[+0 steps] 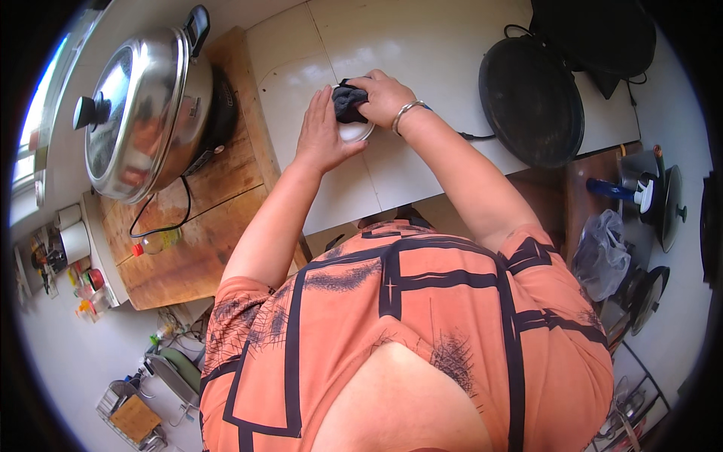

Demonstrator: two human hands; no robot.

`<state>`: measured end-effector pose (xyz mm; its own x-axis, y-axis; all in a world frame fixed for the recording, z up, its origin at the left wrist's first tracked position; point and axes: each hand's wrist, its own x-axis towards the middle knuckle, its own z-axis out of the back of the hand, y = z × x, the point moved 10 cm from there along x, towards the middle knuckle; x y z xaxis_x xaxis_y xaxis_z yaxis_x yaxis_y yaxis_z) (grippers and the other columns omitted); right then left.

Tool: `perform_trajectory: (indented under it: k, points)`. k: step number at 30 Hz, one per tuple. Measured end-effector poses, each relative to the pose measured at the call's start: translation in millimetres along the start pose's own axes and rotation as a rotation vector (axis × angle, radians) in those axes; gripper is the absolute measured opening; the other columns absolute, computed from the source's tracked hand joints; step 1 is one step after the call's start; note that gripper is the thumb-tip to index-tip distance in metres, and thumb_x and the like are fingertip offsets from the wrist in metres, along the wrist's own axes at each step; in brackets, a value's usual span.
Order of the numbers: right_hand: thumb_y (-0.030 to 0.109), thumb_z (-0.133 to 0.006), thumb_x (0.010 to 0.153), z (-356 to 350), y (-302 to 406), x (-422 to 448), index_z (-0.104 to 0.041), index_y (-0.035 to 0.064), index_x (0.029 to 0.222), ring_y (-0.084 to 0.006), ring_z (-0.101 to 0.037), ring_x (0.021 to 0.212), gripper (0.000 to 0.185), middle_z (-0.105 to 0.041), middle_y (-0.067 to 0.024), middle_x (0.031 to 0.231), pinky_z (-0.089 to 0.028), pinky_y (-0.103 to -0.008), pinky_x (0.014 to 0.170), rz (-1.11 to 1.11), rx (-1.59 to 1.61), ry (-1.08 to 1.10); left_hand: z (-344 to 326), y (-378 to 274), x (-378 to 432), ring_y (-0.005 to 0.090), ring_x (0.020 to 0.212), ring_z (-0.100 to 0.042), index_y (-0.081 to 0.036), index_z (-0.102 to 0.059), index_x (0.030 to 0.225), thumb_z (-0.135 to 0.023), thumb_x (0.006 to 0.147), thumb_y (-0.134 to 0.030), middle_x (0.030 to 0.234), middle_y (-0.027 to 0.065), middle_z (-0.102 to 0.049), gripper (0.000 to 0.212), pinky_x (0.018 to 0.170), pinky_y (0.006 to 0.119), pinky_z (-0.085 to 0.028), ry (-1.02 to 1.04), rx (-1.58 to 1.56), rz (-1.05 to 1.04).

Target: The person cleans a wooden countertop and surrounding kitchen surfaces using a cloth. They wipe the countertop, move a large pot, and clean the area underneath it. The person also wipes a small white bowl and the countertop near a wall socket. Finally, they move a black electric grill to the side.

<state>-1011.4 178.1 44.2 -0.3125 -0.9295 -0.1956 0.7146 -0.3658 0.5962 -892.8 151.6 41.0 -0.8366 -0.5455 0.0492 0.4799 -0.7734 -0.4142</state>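
Note:
On the white table point(406, 34) before me is a round white dish point(356, 133), partly hidden by my hands and a cloth. My left hand point(325, 133) grips the dish by its left side, thumb along the near edge. A dark grey cloth point(349, 103) is bunched in my right hand point(387, 99), pressed against the dish's upper part. The fingertips of both hands are close together at the far rim. A silver bangle point(406, 116) circles my right wrist.
To the left, a big lidded steel pot point(141, 113) stands on a black electric base upon a wooden table point(226, 226). A bottle with a red cap point(155, 243) lies near its cord. On the right are a round black pan point(531, 101), a blue spray bottle point(615, 190) and a plastic bag point(601, 254).

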Motion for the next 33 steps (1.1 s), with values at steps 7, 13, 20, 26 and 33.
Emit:
perform_trajectory:
  k: [7, 13, 20, 26, 33]
  points:
    - [0.015, -0.061, 0.076, -16.3, 32.2, -70.1, -0.055, 0.0185, 0.111, -0.0364, -0.062, 0.087, 0.036, -0.053, -0.0184, 0.103, -0.052, -0.0462, 0.074, 0.133, -0.256, -0.021, -1.1, 6.0, -5.0, 0.0371, 0.137, -0.025, 0.002, -0.028, 0.141, -0.069, 0.073, -0.026, 0.148, 0.0201, -0.027, 0.084, 0.114, 0.041, -0.023, -0.151, 0.031, -0.064]
    - [0.016, -0.056, 0.076, -46.6, 30.8, -104.5, -0.066, 0.0178, 0.105, -0.0309, -0.063, 0.095, 0.031, -0.063, -0.0149, 0.106, -0.051, -0.0401, 0.081, 0.19, -0.337, 0.452, -1.2, 4.9, -2.0, 0.0357, 0.139, -0.022, 0.001, -0.024, 0.143, -0.08, 0.063, -0.034, 0.149, 0.0199, -0.024, 0.104, 0.114, 0.041, -0.023, -0.054, 0.007, -0.003]
    - [0.017, -0.062, 0.074, 53.8, -22.4, -66.2, -0.066, 0.0098, 0.108, -0.0319, -0.06, 0.1, 0.036, -0.064, -0.0176, 0.107, -0.048, -0.0356, 0.087, -0.041, 0.281, -0.061, -2.0, 6.8, -6.3, 0.0377, 0.139, -0.02, 0.001, -0.02, 0.143, -0.084, 0.056, -0.037, 0.148, 0.0219, -0.023, 0.115, 0.114, 0.041, -0.023, -0.031, -0.018, 0.027]
    - [0.02, -0.066, 0.076, -8.7, 31.8, -32.6, -0.056, 0.0236, 0.12, -0.0325, -0.054, 0.11, 0.045, -0.05, -0.0138, 0.124, -0.05, -0.043, 0.088, 0.211, -0.29, -0.053, -3.9, 6.2, -2.8, 0.0376, 0.138, -0.022, 0.002, -0.024, 0.142, -0.082, 0.055, -0.039, 0.147, 0.0223, -0.024, 0.113, 0.114, 0.042, -0.023, -0.067, -0.059, -0.026]
    - [0.018, -0.061, 0.079, -9.2, 38.3, 37.1, -0.058, 0.0229, 0.116, -0.0293, -0.059, 0.102, 0.037, -0.057, -0.0093, 0.112, -0.051, -0.0432, 0.083, 0.111, -0.359, 0.092, -3.3, 4.6, -4.1, 0.0377, 0.138, -0.021, 0.005, -0.023, 0.14, -0.083, 0.056, -0.04, 0.147, 0.0236, -0.023, 0.112, 0.114, 0.041, -0.023, -0.011, -0.014, 0.048]
